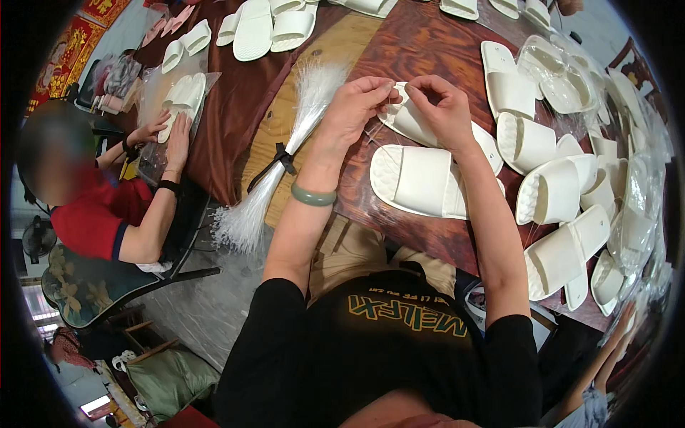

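Observation:
My left hand (pixel 357 107) and my right hand (pixel 442 107) meet over a white slipper (pixel 414 125) on the dark wooden table (pixel 421 43). Both pinch its upper edge with the fingertips; a thin clear strand seems to run between them. A green bangle (pixel 312 195) circles my left wrist. Just below lies a second white slipper (pixel 421 180), flat on the table. To the left of my left arm lies a bundle of clear plastic strands (pixel 285 157) tied with a black band.
Several white slippers (pixel 549 192) are piled at the right, some in clear bags (pixel 556 71). More slippers (pixel 264 28) lie at the far edge. At the left a seated person in red presses both hands (pixel 168 132) on a bagged pair. Another person's arm (pixel 606 357) shows at lower right.

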`<state>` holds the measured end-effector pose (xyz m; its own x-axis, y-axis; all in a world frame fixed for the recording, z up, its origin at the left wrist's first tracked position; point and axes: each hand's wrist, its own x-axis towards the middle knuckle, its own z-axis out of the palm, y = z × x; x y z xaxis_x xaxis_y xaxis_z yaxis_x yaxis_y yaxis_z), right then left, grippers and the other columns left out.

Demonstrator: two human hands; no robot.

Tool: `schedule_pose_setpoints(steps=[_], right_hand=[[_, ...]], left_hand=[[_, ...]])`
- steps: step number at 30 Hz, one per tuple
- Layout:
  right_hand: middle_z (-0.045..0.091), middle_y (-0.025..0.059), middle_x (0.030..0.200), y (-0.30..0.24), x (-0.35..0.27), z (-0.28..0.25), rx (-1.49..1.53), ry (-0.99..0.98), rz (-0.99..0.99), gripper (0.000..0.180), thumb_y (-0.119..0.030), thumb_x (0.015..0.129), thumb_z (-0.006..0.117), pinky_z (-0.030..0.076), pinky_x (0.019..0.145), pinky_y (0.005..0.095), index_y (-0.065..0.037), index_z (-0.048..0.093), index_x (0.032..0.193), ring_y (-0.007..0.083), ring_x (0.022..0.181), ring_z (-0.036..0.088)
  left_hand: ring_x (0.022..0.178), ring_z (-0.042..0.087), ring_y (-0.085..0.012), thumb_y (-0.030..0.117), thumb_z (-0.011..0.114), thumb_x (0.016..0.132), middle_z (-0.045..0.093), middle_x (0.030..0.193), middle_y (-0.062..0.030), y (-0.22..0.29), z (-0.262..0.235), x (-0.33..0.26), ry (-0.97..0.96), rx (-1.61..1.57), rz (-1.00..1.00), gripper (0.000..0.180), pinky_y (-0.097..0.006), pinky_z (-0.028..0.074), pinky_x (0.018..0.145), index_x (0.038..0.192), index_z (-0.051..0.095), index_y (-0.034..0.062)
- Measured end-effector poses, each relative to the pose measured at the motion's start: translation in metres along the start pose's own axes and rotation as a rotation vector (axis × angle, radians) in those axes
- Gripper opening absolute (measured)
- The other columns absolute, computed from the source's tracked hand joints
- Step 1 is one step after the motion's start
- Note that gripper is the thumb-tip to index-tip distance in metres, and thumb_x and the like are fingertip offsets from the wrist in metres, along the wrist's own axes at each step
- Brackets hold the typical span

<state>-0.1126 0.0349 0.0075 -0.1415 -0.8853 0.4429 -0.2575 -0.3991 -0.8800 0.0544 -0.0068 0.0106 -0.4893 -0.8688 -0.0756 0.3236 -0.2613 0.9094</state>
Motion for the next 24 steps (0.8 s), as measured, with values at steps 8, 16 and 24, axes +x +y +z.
schedule_pose_setpoints(steps=[8, 16, 24], right_hand=[[0.064, 0.0059, 0.077, -0.005, 0.006, 0.001, -0.01, -0.011, -0.029, 0.011, -0.008, 0.078, 0.065, 0.046, 0.06, 0.0234, 0.001, 0.064, 0.085, 0.0094, 0.067, 0.058], [0.066, 0.0102, 0.078, -0.002, -0.006, 0.002, -0.083, -0.001, -0.023, 0.013, -0.01, 0.077, 0.064, 0.047, 0.063, 0.0276, 0.0, 0.065, 0.086, 0.0169, 0.071, 0.062], [0.066, 0.0081, 0.076, -0.009, 0.0, -0.005, -0.156, -0.035, -0.057, 0.012, -0.01, 0.077, 0.066, 0.045, 0.058, 0.0263, -0.001, 0.065, 0.083, 0.0134, 0.064, 0.059]], left_hand=[[0.084, 0.06, -0.0139, 0.015, 0.057, 0.089, 0.064, 0.092, -0.0066, 0.006, -0.002, 0.002, -0.063, 0.083, 0.022, 0.02, -0.026, 0.046, 0.075, 0.101, 0.06, -0.0008], [0.082, 0.06, -0.0112, 0.012, 0.056, 0.09, 0.065, 0.092, -0.0066, -0.008, 0.005, -0.008, -0.005, 0.238, 0.146, 0.019, -0.022, 0.047, 0.074, 0.1, 0.06, -0.0025], [0.075, 0.059, -0.0099, 0.012, 0.057, 0.089, 0.064, 0.081, -0.0047, -0.009, 0.002, 0.001, -0.014, 0.309, 0.207, 0.014, -0.022, 0.047, 0.07, 0.092, 0.061, -0.0018]])
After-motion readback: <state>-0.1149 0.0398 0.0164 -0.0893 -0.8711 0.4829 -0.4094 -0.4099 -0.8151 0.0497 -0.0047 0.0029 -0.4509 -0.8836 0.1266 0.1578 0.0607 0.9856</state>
